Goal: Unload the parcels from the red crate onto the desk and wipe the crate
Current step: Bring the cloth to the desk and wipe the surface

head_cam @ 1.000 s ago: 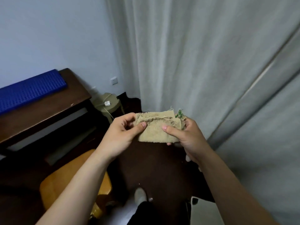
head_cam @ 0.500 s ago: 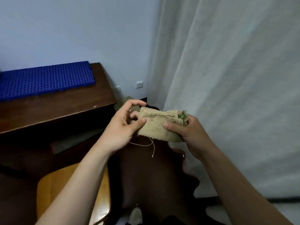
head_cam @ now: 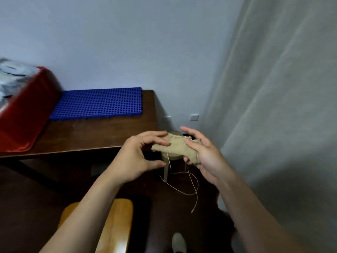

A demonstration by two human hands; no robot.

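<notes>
Red crate [head_cam: 23, 114] is seen standing on the left end of the desk [head_cam: 87, 137], cut off by the left edge of the view and blurred. Parcels [head_cam: 12, 75] in grey and white wrapping are piled in it above its rim; their number cannot be told. Just beside the crate, a blue perforated plastic mat [head_cam: 98, 103] is laid flat along the back edge of the desk, against the wall, and reaches nearly to the desk's right end.

A tan cloth [head_cam: 175, 147] is held in the air off the front right corner of the desk, between the two hands. It is pinched by the right hand [head_cam: 206, 156]: the thumb is pressed on its near face and the lower fingers are curled behind it, while the index finger is raised clear above it. The left hand [head_cam: 133, 159] is loosely curled; its fingertips [head_cam: 164, 142] are laid on the left end of the cloth, and its thumb is held apart beneath, clear of the fabric. Loose threads [head_cam: 191, 183] are seen hanging in loops from the cloth's lower edge.

Below the forearms an orange-brown wooden chair seat [head_cam: 120, 225] is shown over a dark floor, and the toe of a pale shoe [head_cam: 178, 241] is caught at the bottom edge of the view. A white wall plate [head_cam: 193, 117] is set low on the grey-blue wall, and the right side is filled by a pale curtain [head_cam: 282, 115]
</notes>
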